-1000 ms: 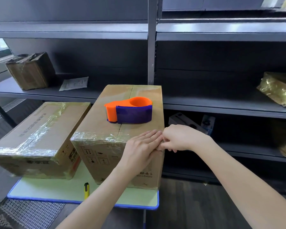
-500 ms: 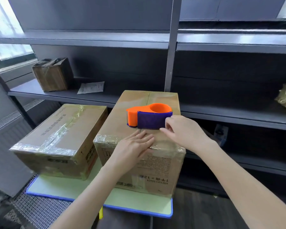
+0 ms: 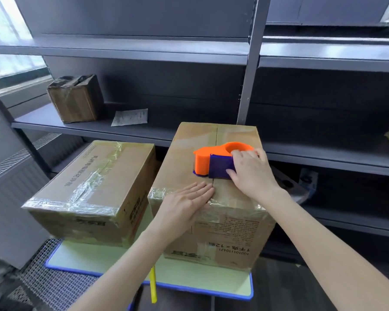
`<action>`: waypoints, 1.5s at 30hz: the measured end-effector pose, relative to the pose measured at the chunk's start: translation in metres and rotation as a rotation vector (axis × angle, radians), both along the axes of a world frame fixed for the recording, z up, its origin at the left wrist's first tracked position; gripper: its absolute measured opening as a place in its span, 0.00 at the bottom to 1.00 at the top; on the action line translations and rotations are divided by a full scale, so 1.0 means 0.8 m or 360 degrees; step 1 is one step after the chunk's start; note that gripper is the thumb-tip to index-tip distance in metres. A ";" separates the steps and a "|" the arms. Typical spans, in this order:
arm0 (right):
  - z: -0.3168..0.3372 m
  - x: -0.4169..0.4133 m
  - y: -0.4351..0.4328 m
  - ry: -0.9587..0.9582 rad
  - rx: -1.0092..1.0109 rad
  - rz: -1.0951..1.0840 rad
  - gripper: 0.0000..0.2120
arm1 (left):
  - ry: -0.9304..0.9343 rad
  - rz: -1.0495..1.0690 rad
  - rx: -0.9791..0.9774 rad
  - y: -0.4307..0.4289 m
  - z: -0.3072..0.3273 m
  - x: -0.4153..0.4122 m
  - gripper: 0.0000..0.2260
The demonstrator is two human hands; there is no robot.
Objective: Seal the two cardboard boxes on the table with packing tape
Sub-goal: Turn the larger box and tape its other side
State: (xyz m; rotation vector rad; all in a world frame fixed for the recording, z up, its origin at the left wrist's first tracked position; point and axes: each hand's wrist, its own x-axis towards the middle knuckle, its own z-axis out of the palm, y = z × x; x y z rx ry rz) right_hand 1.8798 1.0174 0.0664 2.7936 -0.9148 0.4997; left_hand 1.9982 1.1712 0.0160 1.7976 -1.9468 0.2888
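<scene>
Grey metal shelving (image 3: 144, 50) is lining the wall behind a green-topped bench (image 3: 189, 279), where two cardboard boxes are sitting side by side. A person is working on the taller box (image 3: 229, 232) at the right, which is standing just beside the lower box (image 3: 103, 176) at the left.

The right hand (image 3: 252, 173) is gripping an orange-and-purple tape dispenser (image 3: 208, 162), its fingers (image 3: 240, 153) curling over the purple side. The dispenser is resting on the taller box's top, across the centre seam and near the front edge.

The left hand (image 3: 184, 207) is lying flat, fingers (image 3: 200, 189) straight and together, pressing on the clear tape (image 3: 234, 202) that is running along that box's front top edge. Crinkled tape is also crossing the top and front edge of the lower box.

A yellow knife (image 3: 153, 286) is lying at the front of the bench, poking out over its blue rim. On the shelf behind, a small worn box (image 3: 75, 98) and a paper packet (image 3: 130, 117) are sitting near each other, well apart from the hands.
</scene>
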 end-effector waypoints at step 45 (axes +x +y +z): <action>-0.093 0.221 0.179 0.0354 -0.0003 0.0476 0.14 | 0.0117 0.1514 0.0242 0.139 -0.082 0.231 0.05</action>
